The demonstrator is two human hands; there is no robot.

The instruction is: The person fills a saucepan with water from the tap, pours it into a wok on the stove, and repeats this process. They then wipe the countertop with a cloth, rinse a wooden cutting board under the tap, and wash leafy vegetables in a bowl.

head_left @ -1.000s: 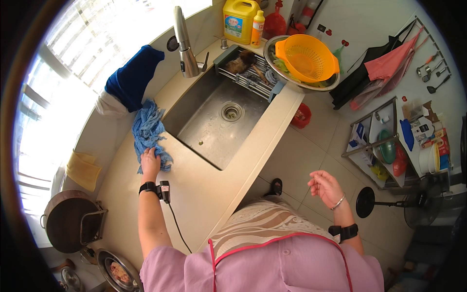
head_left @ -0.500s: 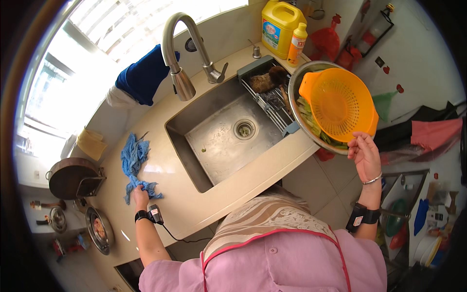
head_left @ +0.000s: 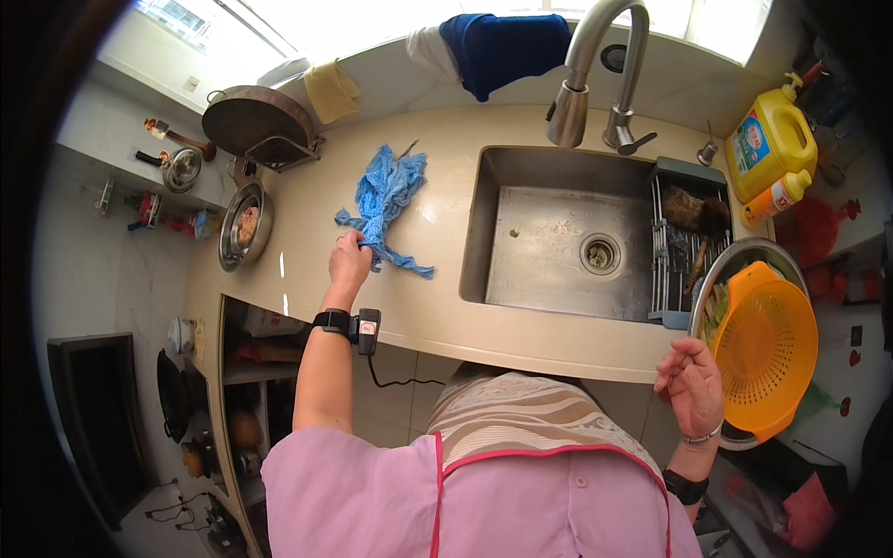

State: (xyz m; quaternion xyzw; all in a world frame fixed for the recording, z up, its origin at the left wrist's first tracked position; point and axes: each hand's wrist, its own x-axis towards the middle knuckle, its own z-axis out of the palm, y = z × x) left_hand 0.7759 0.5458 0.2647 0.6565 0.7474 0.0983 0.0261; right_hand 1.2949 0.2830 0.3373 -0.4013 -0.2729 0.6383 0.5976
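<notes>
A crumpled blue cloth lies on the pale countertop, left of the sink. My left hand is closed on its near end, pinching a bunched part. Off to the right, my right hand is raised over the counter's front edge, fingers loosely bent and apart, with nothing in it. Just beyond that hand, an orange colander rests tilted on a steel bowl with cut green vegetables. The steel sink between my hands has bits of green near its drain.
A rack with brushes spans the sink's right side, below a tall tap. Yellow jug and orange bottle stand at the right back. A metal bowl of meat and a round board are at left.
The view has swung left, so the sink and colander sit farther right. My right hand has come away from the colander's rim. My left hand still grips the cloth.
</notes>
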